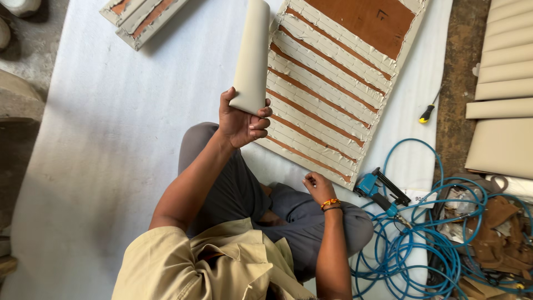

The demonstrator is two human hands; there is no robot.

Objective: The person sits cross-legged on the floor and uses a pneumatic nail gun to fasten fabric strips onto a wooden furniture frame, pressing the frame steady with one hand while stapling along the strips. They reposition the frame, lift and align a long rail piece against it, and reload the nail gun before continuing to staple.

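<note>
Beige padded strip (251,53), long and rounded, stands lifted off the floor in the left hand (241,119), which grips its lower end with the fingers curled round the edge and the thumb behind; it points toward twelve o'clock, probably raised so its covering can be looked over. Just beside it, at one o'clock from that hand, a large board (333,72) lies face down on the white sheet (105,139), its brown back crossed by rows of folded-over beige fabric, likely turned so the fastened edges are within reach. The right hand (318,188) rests low at the board's near corner, at four o'clock from the left hand, fingers loosely curled inward; whether it pinches anything small I cannot tell. A blue staple gun (377,189) lies at three o'clock from that hand, close by, its blue hose (422,244) coiled beyond. More finished strips (502,72) lie stacked at the far right, and a screwdriver (427,113) sits near them.
</note>
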